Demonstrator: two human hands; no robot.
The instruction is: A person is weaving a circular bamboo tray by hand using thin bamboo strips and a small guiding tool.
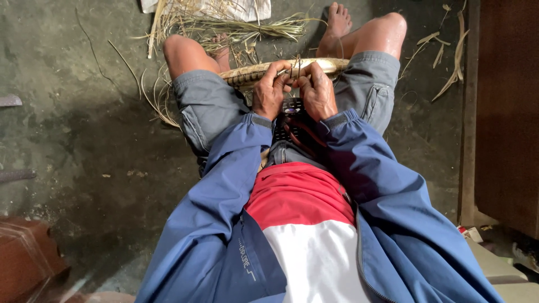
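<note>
Across the person's lap, a woven rim (264, 70) of pale cane is lying crosswise, running from just inside the left knee to the right thigh, with its wrapped, ribbed part showing left of the hands. Both hands are working at its middle, side by side and touching each other. The left hand (270, 90) is curling its fingers (277, 72) over the rim and pinching a thin pale strip (286, 71) against it; the right hand (317, 90) is closing its fingertips on the same spot from the other side, thumb tucked in, so both grips are tight and nearly shut around strip and rim. How far the strip runs under the fingers is hidden. Just below the hands, a dark woven piece (292, 120) with a reddish band is resting between the thighs, partly covered by the wrists. Blue jacket sleeves (236, 157) are reaching down to the wrists, and grey shorts (205, 106) are covering both thighs. Beyond the knees, a loose bundle of dry straw-coloured strips (236, 25) is lying on the dark concrete floor (73, 140), with stray strands trailing beside the left leg and more scraps (449, 73) lying to the right, near a brown wooden panel (505, 112). A bare foot (338, 22) is resting beside the bundle.
</note>
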